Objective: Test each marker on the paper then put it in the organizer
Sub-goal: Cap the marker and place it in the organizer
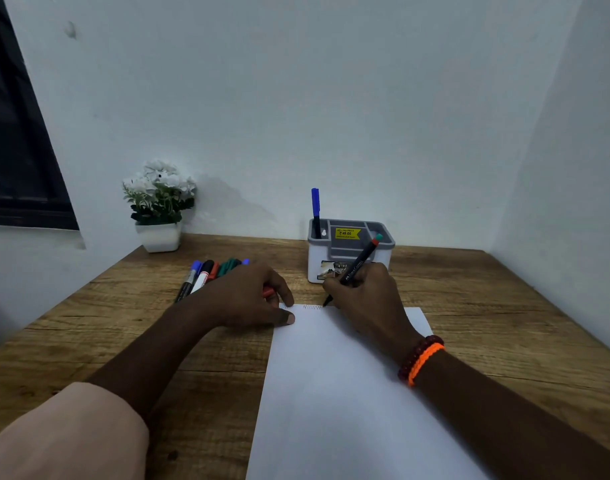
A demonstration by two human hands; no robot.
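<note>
Head view: right hand (366,299) fingers pinch black marker (357,266), tip on paper (331,393); left hand (248,296) fingers curl around a red cap (268,292).

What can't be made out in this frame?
- Pile of markers, head view: count unclear, left hand covers their near ends.
- Red object under the left hand's fingers: mostly hidden.
- Scribble on the paper: too faint for colour.
- Organizer compartments: insides hidden by walls.

Dim, bluish light, soft shadows, wide-angle bending at edges.
</note>
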